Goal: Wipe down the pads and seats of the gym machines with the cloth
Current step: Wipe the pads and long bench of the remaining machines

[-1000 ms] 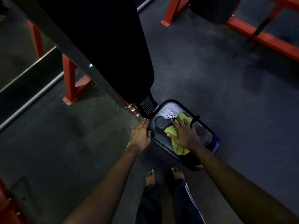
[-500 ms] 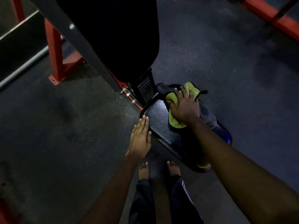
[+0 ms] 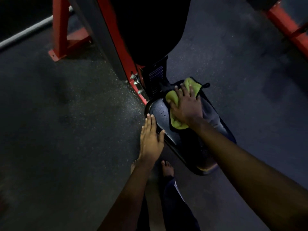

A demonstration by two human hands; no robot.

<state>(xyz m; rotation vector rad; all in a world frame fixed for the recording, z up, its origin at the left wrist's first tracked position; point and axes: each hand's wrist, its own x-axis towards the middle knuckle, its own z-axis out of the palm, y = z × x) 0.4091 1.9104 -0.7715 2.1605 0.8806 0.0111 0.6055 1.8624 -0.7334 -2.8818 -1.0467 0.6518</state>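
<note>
Both flat-fingered: left hand point(image 3: 150, 139) against wet seat point(image 3: 160, 114), right hand point(image 3: 186, 106) on green cloth point(image 3: 173, 97).

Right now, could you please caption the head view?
Right hand presses yellow-green cloth onto wet black padded seat; left hand rests on its edge.

A gym: red steel frames point(image 3: 60, 29) at 11 and 2 o'clock, padded seat point(image 3: 168, 124), speckled rubber floor point(image 3: 66, 130).
</note>
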